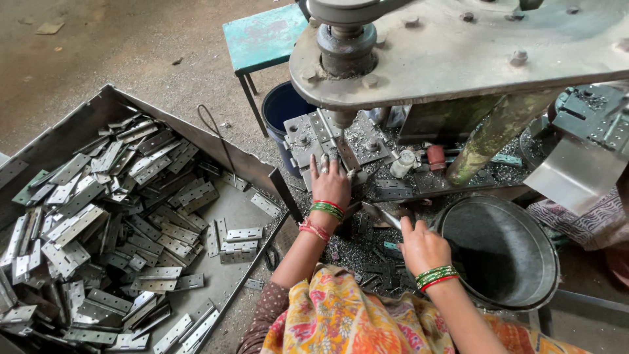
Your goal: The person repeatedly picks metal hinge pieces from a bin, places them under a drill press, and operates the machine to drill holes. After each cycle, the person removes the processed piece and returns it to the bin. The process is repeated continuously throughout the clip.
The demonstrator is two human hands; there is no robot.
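My left hand [329,181] reaches up to the die block [327,139] of a grey press machine [458,52], fingers on a metal hinge leaf [345,152] lying under the punch. My right hand [422,246] is lower and to the right, gripping a flat metal hinge piece [380,214] that points up and left, just beside the rim of a round metal basin [504,252]. Both wrists wear green and red bangles.
A large metal tray [52,141] on the left holds several loose hinge leaves [111,223]. A teal stool [262,36] and a dark blue bucket [283,108] stand behind the press. Metal chips litter the press bed [419,177].
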